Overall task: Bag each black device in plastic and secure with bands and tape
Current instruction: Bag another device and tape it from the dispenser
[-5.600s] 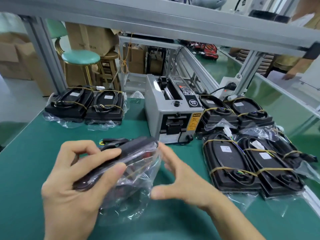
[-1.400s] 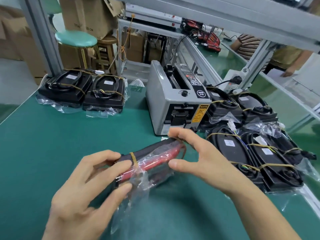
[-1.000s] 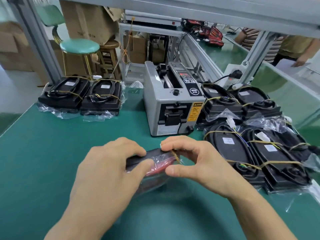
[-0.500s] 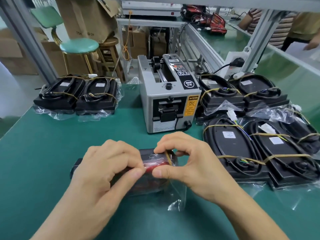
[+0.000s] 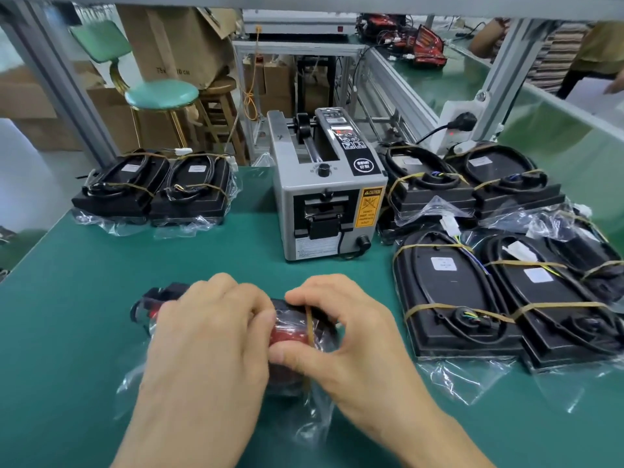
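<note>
Green surface (image 5: pixel 84 298): bagged device (image 5: pixel 297 332) is gripped by left hand (image 5: pixel 209 336) and right hand (image 5: pixel 347 336); rubber band (image 5: pixel 308 327), if overstretched, could snap or slip.

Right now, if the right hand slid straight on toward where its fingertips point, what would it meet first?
The right hand points leftward across the bagged black device it grips, so it would probably meet the left hand first; their fingertips already look almost touching, though depth is unclear.
</note>
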